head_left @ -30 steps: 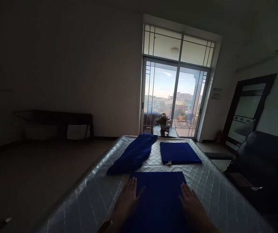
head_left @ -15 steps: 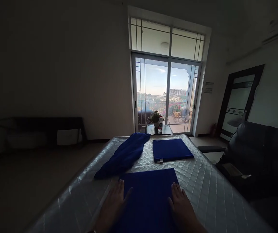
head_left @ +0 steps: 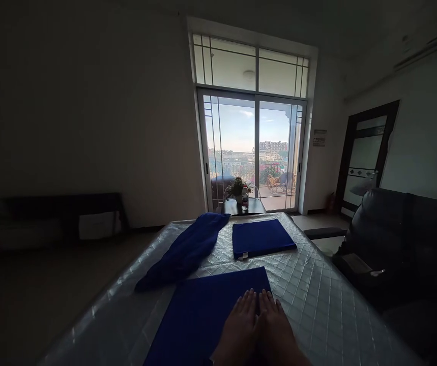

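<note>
My grip lies flat and unclenched, left hand (head_left: 241, 315) beside right hand (head_left: 273, 315) (fingers straight), on the folded blue cloth (head_left: 203, 310) toward the bench's (head_left: 317, 295) near edge, a looser cloth (head_left: 187, 249) slanting from far edge toward left.

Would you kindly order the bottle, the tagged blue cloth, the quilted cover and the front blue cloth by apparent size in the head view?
1. Quilted cover
2. Front blue cloth, nearer the camera, so true size unsure
3. Tagged blue cloth
4. Bottle
</note>
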Tool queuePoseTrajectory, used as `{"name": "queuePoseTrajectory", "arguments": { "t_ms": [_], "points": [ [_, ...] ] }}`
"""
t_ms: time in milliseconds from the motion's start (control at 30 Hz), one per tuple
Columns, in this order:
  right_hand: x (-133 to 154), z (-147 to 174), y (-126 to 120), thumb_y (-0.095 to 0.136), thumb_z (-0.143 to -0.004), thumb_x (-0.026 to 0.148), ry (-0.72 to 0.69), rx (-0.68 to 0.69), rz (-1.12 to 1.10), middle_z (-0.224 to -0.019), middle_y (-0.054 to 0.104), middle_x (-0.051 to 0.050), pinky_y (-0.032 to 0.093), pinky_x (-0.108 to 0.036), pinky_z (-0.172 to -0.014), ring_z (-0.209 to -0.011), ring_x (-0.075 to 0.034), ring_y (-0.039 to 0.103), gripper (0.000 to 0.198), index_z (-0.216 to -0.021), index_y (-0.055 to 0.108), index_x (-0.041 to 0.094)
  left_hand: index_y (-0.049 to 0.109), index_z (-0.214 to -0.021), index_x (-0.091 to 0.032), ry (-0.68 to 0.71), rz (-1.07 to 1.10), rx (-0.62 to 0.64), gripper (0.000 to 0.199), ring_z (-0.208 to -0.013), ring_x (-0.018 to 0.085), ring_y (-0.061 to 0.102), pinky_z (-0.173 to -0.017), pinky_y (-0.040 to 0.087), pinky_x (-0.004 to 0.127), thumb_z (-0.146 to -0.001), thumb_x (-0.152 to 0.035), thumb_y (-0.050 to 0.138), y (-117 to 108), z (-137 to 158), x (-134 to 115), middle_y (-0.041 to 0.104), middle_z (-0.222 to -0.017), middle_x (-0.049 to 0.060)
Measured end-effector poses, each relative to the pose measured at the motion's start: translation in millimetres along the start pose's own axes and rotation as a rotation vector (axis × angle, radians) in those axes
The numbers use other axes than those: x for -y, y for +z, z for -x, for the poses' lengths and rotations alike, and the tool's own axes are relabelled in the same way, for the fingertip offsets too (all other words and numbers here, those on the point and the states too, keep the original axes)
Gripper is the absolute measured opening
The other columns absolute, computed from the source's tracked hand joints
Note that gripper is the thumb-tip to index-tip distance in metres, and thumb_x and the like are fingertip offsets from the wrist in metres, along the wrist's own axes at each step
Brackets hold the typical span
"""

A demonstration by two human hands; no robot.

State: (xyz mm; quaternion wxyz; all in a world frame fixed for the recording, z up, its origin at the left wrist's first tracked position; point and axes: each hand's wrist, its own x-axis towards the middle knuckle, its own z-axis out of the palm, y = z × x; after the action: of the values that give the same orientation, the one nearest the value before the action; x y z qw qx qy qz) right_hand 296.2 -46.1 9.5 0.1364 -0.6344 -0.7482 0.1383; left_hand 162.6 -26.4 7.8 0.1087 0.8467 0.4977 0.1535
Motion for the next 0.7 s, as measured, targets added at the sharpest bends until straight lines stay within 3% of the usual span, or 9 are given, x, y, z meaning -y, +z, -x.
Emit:
{"name": "queuePoseTrajectory", "arguments": {
  "t_ms": [133,400,600,700],
  "points": [
    [0.1,1.2,0.9,0.031,-0.096,0.038,0.011,-0.041,-0.07,-0.166,0.027,-0.011,0.018,-0.046,-0.127,-0.154,-0.026,0.022,0.065,-0.156,0.033,0.013,0.039,-0.154,-0.019,-0.165,-0.054,0.02,0.074,-0.152,0.03,0.03,-0.127,0.031,0.051,-0.095,-0.063,0.028,-16.9,19.2,34.6,0.034,-0.164,0.01],
    [3.9,6.6,-5.5,0.029,-0.097,0.04,0.009,-0.037,-0.101,-0.167,0.024,-0.011,0.017,-0.046,-0.127,-0.155,-0.025,0.018,0.067,-0.157,0.028,0.01,0.039,-0.154,-0.023,-0.386,-0.161,-0.082,0.067,-0.151,0.027,0.034,-0.126,0.029,0.05,-0.096,-0.056,0.032,-37.5,92.2,131.3,0.036,-0.163,0.003],
    [8.3,10.3,-8.9,0.023,-0.1,0.043,0.005,-0.019,-0.042,-0.167,0.023,-0.013,0.017,-0.046,-0.127,-0.156,-0.024,0.017,0.067,-0.157,0.026,0.007,0.032,-0.155,-0.01,-0.479,-0.206,-0.049,0.079,-0.153,0.029,0.029,-0.127,0.024,0.05,-0.095,-0.061,0.024,-47.8,111.9,131.5,0.031,-0.165,0.008],
    [10.0,12.5,-9.0,0.022,-0.101,0.044,0.007,-0.019,-0.028,-0.167,0.022,-0.012,0.015,-0.045,-0.128,-0.156,-0.022,0.016,0.067,-0.157,0.024,0.008,0.03,-0.156,-0.012,-0.477,-0.204,-0.042,0.08,-0.154,0.026,0.025,-0.127,0.025,0.048,-0.095,-0.062,0.022,-47.1,110.6,130.1,0.029,-0.166,0.007]
  ]
}}
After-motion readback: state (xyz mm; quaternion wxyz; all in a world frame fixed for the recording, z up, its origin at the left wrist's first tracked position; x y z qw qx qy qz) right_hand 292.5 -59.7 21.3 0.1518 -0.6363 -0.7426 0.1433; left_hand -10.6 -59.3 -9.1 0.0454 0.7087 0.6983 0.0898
